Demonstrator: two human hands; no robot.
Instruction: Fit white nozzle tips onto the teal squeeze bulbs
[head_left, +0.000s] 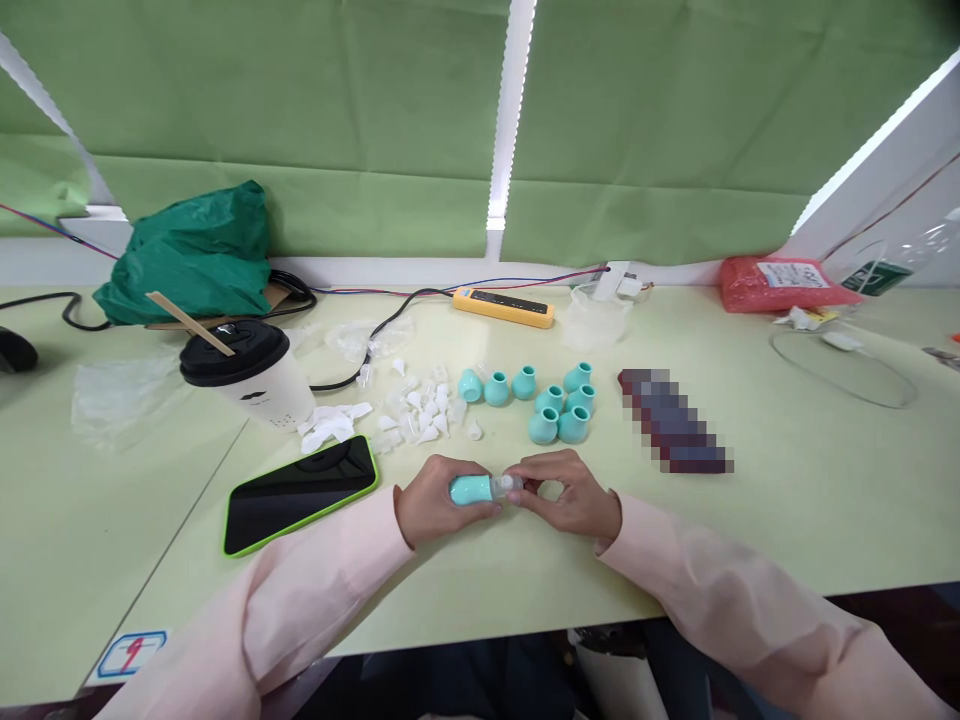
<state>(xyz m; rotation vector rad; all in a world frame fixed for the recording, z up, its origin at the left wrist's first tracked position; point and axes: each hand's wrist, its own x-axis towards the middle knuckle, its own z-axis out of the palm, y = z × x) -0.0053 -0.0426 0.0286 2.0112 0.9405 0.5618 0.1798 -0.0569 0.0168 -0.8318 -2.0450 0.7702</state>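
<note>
My left hand (pixel 442 498) is wrapped round a small turquoise bulb (pixel 471 490), which lies sideways with its neck to the right. A clear plastic tip (pixel 507 484) sits at the neck, and my right hand (pixel 566 490) pinches its far end between thumb and fingers. Whether the tip is fully seated I cannot tell. Beyond my hands stand several more turquoise bulbs (pixel 550 398), most with their round openings facing up. To their left lies a loose pile of small white and clear plastic pieces (pixel 424 408).
At left are a green-edged phone (pixel 300 497), a lidded paper cup (pixel 251 375) with a wooden stick and crumpled tissue (pixel 330 424). A yellow power strip (pixel 504 307) lies at the back. A blurred dark red object (pixel 671 422) is at right, a pink package (pixel 784 286) behind it.
</note>
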